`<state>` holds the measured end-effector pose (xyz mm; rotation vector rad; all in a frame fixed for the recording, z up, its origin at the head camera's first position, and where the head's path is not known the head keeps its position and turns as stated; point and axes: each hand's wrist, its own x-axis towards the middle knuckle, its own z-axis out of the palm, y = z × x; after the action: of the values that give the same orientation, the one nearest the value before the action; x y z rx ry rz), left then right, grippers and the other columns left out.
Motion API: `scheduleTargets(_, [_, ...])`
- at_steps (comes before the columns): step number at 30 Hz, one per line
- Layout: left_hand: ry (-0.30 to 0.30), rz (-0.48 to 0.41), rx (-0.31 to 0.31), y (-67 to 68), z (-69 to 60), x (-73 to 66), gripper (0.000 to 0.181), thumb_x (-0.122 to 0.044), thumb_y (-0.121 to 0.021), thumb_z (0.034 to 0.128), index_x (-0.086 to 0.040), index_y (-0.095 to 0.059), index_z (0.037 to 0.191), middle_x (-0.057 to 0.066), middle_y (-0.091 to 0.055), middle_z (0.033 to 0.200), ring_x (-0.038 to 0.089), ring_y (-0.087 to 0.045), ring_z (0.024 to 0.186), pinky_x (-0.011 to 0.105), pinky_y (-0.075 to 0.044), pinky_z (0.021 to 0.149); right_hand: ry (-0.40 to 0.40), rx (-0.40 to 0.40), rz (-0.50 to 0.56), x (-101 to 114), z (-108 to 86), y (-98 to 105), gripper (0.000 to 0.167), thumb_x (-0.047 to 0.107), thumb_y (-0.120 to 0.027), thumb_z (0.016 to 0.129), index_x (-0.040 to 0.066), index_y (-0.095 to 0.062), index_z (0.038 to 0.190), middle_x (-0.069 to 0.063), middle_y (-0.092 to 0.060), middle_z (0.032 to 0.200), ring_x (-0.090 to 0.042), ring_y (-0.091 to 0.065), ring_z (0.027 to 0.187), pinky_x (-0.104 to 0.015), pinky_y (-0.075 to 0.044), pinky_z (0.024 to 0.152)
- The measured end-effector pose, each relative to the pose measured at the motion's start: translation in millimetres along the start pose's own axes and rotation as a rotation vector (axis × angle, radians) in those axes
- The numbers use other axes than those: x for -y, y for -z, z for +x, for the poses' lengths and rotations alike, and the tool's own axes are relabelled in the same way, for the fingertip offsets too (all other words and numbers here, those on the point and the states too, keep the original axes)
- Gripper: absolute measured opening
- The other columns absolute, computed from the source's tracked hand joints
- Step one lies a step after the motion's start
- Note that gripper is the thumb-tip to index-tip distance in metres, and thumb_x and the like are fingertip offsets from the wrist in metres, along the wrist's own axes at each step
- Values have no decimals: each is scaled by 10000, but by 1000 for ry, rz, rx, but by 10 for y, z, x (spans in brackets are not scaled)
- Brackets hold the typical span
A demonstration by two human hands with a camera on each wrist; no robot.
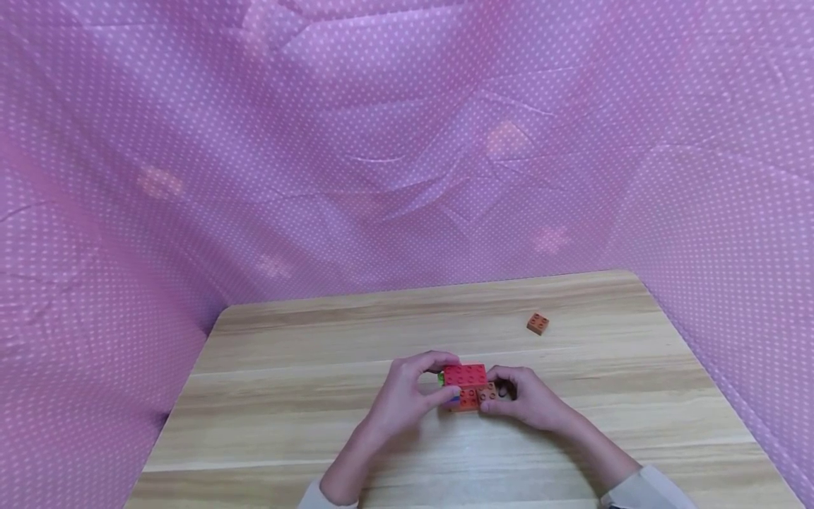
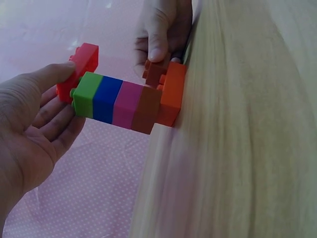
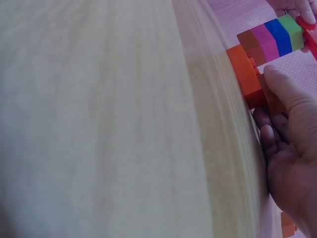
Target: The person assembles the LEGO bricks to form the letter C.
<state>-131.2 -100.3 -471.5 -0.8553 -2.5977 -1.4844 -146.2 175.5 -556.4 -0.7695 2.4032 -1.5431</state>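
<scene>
An orange brick (image 2: 173, 91) lies on the table as the base of a small tower. Brown (image 2: 147, 110), pink (image 2: 128, 104), blue (image 2: 107, 99) and green (image 2: 85, 94) bricks are stacked on one end of it. Around a long red brick (image 1: 465, 375) at the tower's top, my left hand (image 1: 407, 389) has its thumb and fingers; whether red sits fully on green, I cannot tell. My right hand (image 1: 531, 403) pinches a second brown brick (image 1: 487, 393) at the orange brick's other end. How firmly that one is seated is hidden.
Another brown brick (image 1: 537, 323) lies farther back on the wooden table (image 1: 286, 417), to the right of the tower. Pink dotted cloth (image 1: 407, 177) hangs behind the table and on both sides.
</scene>
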Motion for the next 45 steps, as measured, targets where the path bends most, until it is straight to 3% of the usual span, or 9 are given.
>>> scheduleTargets(11, [-2, -21, -30, -61, -8, 29, 435, -238, -882, 865, -182, -743, 1273, -110, -760, 1223, 50, -713, 1096, 350, -552, 1064, -2, 10, 29, 26, 1, -1, 254, 329, -865, 886, 246, -745, 1093, 53, -711, 942, -147, -609, 853, -276, -521, 763])
scheduleTargets(24, [-118, -2, -58, -76, -20, 118, 397, -194, -896, 839, -138, -772, 1212, -68, -770, 1217, 95, -726, 1117, 288, -581, 1004, 14, -2, 21, 31, 9, -12, 275, 332, -862, 894, 257, -748, 1132, 68, -724, 988, -156, -611, 878, -293, -522, 769])
scheduleTargets(29, [-151, 52, -60, -86, -20, 140, 394, -232, -879, 862, -133, -766, 1226, -49, -764, 1239, 113, -719, 1155, 281, -569, 1021, 18, 1, 31, 26, 13, -14, 261, 319, -862, 896, 248, -746, 1119, 58, -716, 958, -145, -603, 854, -276, -518, 749])
scheduleTargets(33, [-148, 81, -61, -105, -30, 148, 395, -258, -864, 880, -142, -758, 1243, -52, -757, 1258, 117, -708, 1184, 283, -558, 1039, 19, 8, 47, 16, 15, -20, 255, 304, -863, 897, 232, -746, 1112, 54, -718, 950, -136, -612, 852, -268, -524, 750])
scheduleTargets(45, [-158, 50, -61, -118, -36, 135, 363, -214, -870, 872, -124, -772, 1209, -34, -758, 1266, 109, -702, 1202, 267, -543, 1053, 25, 8, 53, 32, 0, -1, 232, 272, -859, 902, 230, -744, 1099, 52, -722, 962, -141, -622, 854, -273, -531, 755])
